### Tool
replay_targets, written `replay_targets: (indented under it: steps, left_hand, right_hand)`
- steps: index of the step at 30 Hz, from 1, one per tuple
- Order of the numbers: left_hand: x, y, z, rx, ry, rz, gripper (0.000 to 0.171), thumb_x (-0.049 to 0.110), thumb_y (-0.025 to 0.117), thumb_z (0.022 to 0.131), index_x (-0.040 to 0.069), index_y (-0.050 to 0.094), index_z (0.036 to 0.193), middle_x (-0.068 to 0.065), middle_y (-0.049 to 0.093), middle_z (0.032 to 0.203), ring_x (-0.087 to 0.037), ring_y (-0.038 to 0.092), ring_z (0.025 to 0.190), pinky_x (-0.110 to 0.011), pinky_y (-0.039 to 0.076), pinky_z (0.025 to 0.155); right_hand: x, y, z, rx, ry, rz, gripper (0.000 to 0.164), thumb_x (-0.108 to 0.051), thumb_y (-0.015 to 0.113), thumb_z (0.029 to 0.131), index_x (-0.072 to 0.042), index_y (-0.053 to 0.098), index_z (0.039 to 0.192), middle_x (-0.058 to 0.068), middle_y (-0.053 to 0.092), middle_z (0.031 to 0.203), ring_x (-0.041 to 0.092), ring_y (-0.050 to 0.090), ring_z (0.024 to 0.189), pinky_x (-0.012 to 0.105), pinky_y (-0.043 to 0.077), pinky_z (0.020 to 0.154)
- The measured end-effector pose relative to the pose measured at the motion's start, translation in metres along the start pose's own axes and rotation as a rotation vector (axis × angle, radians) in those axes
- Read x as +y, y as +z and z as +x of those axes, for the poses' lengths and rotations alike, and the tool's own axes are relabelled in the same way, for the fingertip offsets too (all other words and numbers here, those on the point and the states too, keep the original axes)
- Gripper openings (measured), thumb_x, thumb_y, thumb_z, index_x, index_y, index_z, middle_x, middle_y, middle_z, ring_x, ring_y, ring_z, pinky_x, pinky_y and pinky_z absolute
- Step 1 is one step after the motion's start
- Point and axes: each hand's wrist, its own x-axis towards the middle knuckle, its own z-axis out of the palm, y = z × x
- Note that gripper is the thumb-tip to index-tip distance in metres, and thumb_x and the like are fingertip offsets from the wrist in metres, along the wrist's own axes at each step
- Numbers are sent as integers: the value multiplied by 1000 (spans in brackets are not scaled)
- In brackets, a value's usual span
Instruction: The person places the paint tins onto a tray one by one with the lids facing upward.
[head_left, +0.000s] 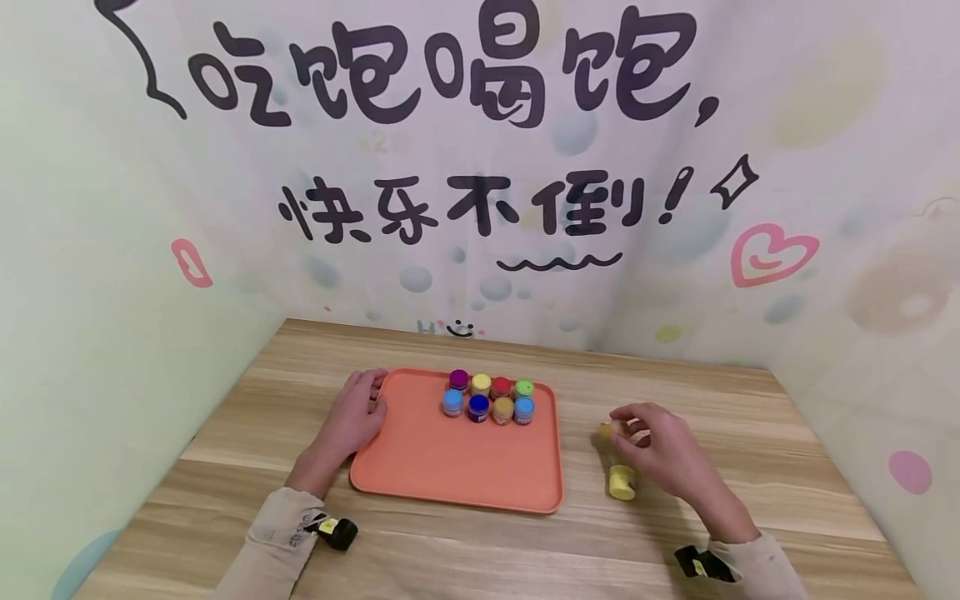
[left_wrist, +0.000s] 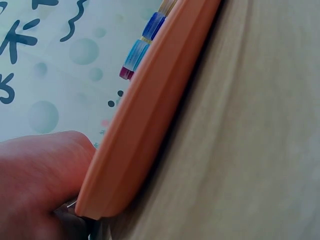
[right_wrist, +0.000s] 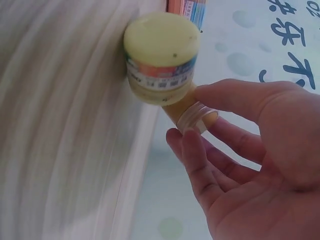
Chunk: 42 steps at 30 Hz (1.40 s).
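My left hand holds the left rim of an orange tray near its far corner; in the left wrist view its fingertips are hidden behind the tray's edge. To the right of the tray, my right hand pinches a small clear jar with an ochre lid between thumb and fingers, tilted. Closer to the front, a yellow-lidded jar lies on its side on the table; it looms large in the right wrist view, its printed label showing beneath the lid.
Several small paint jars stand in two rows at the tray's far right, among them a purple one, a dark blue one and a green one. Behind the wood-grain table hangs a printed cloth.
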Motion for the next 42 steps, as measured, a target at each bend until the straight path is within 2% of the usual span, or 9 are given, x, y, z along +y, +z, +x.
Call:
replay_targets:
  steps: [6,13,18,24,29,35,42]
  left_hand:
    - [-2,0,1,-8,-3,-5,45,1,59,105,-7,53,148,-26,58,133,-37,67,119,-50,62,98]
    - [-1,-1,1,-11,-1,-2,45,2,58,105,-7,53,149,-26,58,135,-37,67,119,-50,61,98]
    - [-2,-1,0,-8,4,-2,44,1,58,105,-7,53,148,-27,58,134,-37,67,119,-51,62,98]
    - [-2,-1,0,-7,9,-3,43,1,58,104,-7,54,147,-26,58,133,-36,67,117,-50,62,97]
    - [-2,-1,0,-3,10,-4,44,1,58,104,-7,54,147,-26,58,133,-36,67,118,-50,62,98]
    - [-1,-1,-1,21,32,1,44,-1,58,103,-9,55,146,-27,59,132,-39,66,118,-51,62,98]
    - [1,-2,-2,14,28,-5,44,-1,58,103,-9,54,147,-28,58,133,-39,66,119,-52,61,99]
  right_hand:
    - [-2,4,1,7,-26,2,31,-4,83,93,-3,76,122,7,77,111,21,74,98,25,64,74]
    - [-6,8,2,6,-43,52,35,-2,83,92,2,75,126,12,78,116,27,76,103,28,65,77]
    - [-10,8,2,-1,-56,55,33,-3,83,93,-4,77,126,10,78,118,25,78,101,29,65,76]
    - [-11,11,1,-20,-48,36,35,-4,82,94,-10,77,127,8,76,121,22,81,97,24,63,75]
    - [-13,15,3,-43,-36,51,33,-5,82,94,-11,77,127,7,74,122,18,80,95,23,63,75]
    - [-21,21,6,-44,-54,70,31,-2,83,92,-9,77,122,6,73,116,12,77,91,21,63,73]
    - [-29,26,7,0,-81,112,31,1,84,90,-4,76,120,11,72,114,11,76,88,23,64,73]
